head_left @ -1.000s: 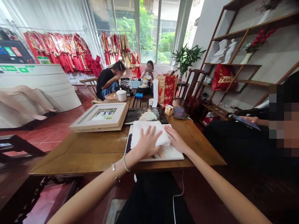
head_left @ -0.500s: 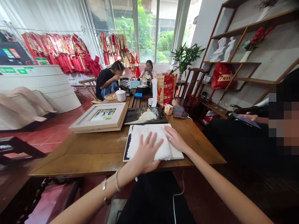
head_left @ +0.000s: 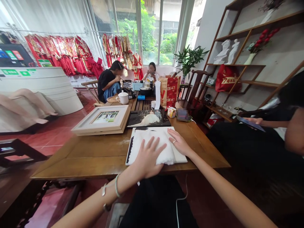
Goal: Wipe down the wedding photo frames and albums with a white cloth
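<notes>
A white cloth (head_left: pixel 152 142) lies spread over a flat white panel (head_left: pixel 178 156) at the near edge of the wooden table (head_left: pixel 95 155). My left hand (head_left: pixel 147 156) lies flat on the cloth's near part with its fingers spread. My right hand (head_left: pixel 180 144) rests with fingers stretched out on the cloth's right edge and the panel; a ring shows on one finger. Neither hand grips anything.
A dark photo print (head_left: pixel 148 118) lies just beyond the panel, and a framed picture (head_left: pixel 103 117) sits to its left. A teapot (head_left: pixel 123 96), a red bag (head_left: pixel 169 90) and small boxes stand farther back. Two people sit at the far end; another person with a phone (head_left: pixel 250 123) sits at right.
My left hand has slid the cloth toward me along the panel, uncovering the dark print behind it. My right hand has stayed nearly in place.
</notes>
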Demonstrator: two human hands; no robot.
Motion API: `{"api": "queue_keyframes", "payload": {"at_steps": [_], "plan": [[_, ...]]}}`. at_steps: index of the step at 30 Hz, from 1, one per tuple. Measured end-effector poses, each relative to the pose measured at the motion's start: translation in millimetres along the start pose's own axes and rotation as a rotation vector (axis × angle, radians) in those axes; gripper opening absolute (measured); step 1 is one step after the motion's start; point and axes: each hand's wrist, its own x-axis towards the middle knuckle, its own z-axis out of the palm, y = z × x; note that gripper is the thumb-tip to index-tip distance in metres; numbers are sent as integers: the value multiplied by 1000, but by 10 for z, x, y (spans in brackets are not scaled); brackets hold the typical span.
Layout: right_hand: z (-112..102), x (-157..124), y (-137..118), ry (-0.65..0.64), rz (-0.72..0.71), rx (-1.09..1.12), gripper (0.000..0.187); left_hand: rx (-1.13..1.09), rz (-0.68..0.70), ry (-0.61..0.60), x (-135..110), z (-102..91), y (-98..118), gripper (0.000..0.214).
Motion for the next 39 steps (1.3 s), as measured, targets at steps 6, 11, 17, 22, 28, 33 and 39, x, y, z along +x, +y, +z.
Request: {"api": "queue_keyframes", "payload": {"at_steps": [6,11,17,22,28,33,39], "plan": [[13,-3,-8,18,7,10,43,57,-31,52,584,41,-460,61],[10,-1,-22,18,8,-5,44,74,-42,100,761,94,-528,61],[-8,-4,-9,2,-8,2,43,14,44,59,261,99,-128,69],[-2,-6,-15,-1,-18,12,42,-71,127,-38,-332,69,135,89],[4,-10,-30,2,-6,-5,42,-102,129,-25,-357,43,-38,83],[-3,-12,-51,-8,21,-5,43,-36,43,57,138,43,-325,66],[-20,-4,-42,-6,7,18,43,42,-36,145,675,115,-650,57]]}}
